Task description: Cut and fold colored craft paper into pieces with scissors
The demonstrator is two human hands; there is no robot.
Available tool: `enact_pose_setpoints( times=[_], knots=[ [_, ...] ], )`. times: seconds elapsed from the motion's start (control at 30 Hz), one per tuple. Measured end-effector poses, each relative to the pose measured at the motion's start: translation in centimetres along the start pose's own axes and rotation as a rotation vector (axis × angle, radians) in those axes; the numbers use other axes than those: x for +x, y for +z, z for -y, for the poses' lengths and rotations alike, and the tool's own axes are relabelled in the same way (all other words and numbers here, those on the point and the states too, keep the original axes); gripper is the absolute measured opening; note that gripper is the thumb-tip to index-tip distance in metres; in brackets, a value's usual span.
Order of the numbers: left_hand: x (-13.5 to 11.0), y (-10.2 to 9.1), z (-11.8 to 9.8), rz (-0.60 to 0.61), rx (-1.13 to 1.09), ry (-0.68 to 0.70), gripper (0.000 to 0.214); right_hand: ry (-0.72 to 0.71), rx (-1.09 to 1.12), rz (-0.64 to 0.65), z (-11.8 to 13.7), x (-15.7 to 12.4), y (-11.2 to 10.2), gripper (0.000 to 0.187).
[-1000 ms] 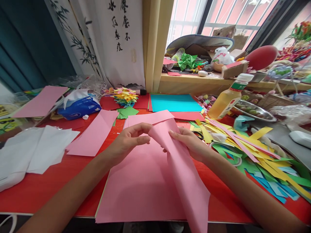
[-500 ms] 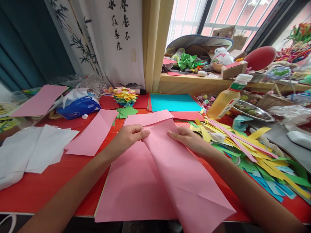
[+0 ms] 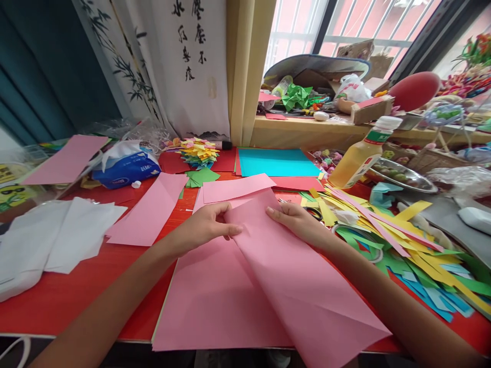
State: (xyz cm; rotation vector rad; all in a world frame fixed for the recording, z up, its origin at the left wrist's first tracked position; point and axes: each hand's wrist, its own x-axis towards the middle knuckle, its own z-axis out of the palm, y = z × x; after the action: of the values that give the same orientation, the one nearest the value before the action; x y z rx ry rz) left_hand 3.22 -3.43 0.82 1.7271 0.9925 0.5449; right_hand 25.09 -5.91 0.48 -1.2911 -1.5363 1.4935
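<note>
A pink sheet of paper (image 3: 303,286) is held up between both my hands, folded over lengthwise, its near corner hanging past the table edge. My left hand (image 3: 213,222) pinches its left edge near the far end, thumb on top. Along the far right edge, my right hand (image 3: 297,220) grips the same sheet, the thumb on the upper face and the fingers hidden beneath. Under it lies another large pink sheet (image 3: 215,306) on a stack with a pale green edge. A smaller pink piece (image 3: 238,188) lies just beyond my hands.
Yellow, green and blue paper strips (image 3: 425,250) pile at the right, with a juice bottle (image 3: 360,156) behind. Scissors (image 3: 314,212) lie partly covered. To the left are pink sheets (image 3: 153,209), white paper (image 3: 72,235) and a blue tissue pack (image 3: 128,168). A folded-paper ornament (image 3: 198,153) stands behind.
My left hand has slid a little nearer along the sheet's left edge. The sheet's near right corner has shifted right. My right hand stays almost in place.
</note>
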Motion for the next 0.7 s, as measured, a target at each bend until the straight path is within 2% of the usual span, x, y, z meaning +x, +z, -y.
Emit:
enact_pose_setpoints(
  times=[0.07,0.13,0.33,0.4,0.47,0.6,0.7],
  knots=[
    [0.2,-0.1,0.2,-0.016,-0.014,-0.002,0.025,0.009,0.009,-0.002,0.1,-0.1,-0.1,0.041],
    [0.5,-0.3,0.6,-0.085,-0.062,0.003,0.022,0.022,0.015,-0.029,0.0,-0.1,-0.5,0.039],
    [1.2,-1.5,1.5,-0.544,-0.412,0.157,0.014,0.036,0.047,-0.12,-0.4,0.4,-2.3,0.018],
    [1.2,-1.7,1.5,-0.639,-0.481,0.206,0.012,0.04,0.051,-0.115,-0.4,0.6,-2.7,0.015],
    [1.1,-1.8,1.4,-0.682,-0.507,0.261,0.009,0.032,0.122,-0.098,-0.3,0.9,-3.2,0.015],
    [1.1,-1.8,1.3,-0.73,-0.469,0.352,0.007,-0.015,0.445,-0.059,-0.5,1.4,-4.1,0.029],
    [0.9,-1.9,1.4,-0.763,-0.368,0.367,0.011,-0.028,0.498,-0.106,-0.6,1.3,-4.6,0.025]
  ],
)
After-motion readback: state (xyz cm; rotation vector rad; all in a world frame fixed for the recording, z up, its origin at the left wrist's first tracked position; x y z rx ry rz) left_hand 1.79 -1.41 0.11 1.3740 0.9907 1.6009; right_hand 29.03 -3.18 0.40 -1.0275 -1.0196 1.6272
